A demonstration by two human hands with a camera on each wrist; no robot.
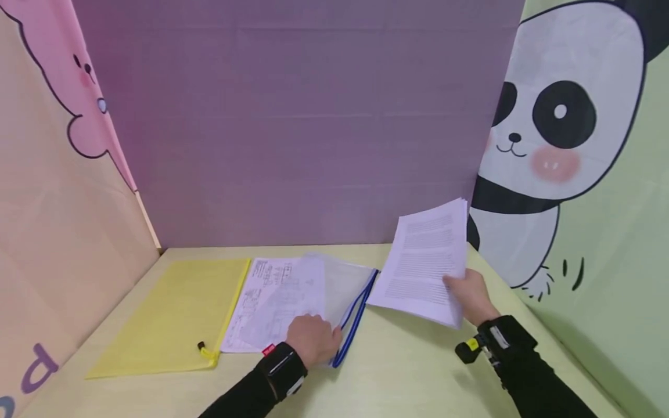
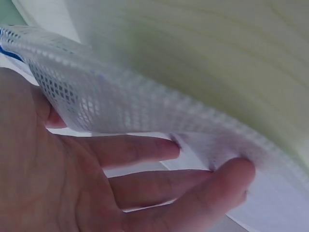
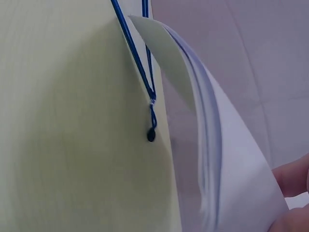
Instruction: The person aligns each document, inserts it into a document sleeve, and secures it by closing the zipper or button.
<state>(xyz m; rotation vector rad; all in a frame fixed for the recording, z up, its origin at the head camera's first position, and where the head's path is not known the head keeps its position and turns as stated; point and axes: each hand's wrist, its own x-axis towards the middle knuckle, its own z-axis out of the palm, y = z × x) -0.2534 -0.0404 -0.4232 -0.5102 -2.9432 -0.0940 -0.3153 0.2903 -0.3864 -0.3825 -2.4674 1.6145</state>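
My right hand (image 1: pixel 470 296) grips a stack of printed sheets (image 1: pixel 423 261) by its lower right edge, tilted up above the table. In the right wrist view the sheets (image 3: pixel 231 145) bow and fan slightly apart. A clear mesh zipper pouch (image 1: pixel 340 278) with a blue zipper (image 1: pixel 358 316) lies at the middle, its zipper side partly raised. My left hand (image 1: pixel 313 339) holds the pouch near the zipper's lower end; in the left wrist view its fingers (image 2: pixel 193 193) press against the white mesh (image 2: pixel 120 101). A sheet with printed figures (image 1: pixel 266 284) lies at the pouch's left side, partly overlapped by it.
A yellow zipper pouch (image 1: pixel 167 313) lies flat at the left of the pale wooden table (image 1: pixel 397 377). A purple panel (image 1: pixel 313 128) stands along the back edge. Printed side panels rise at left and right, one with a panda (image 1: pixel 564 116).
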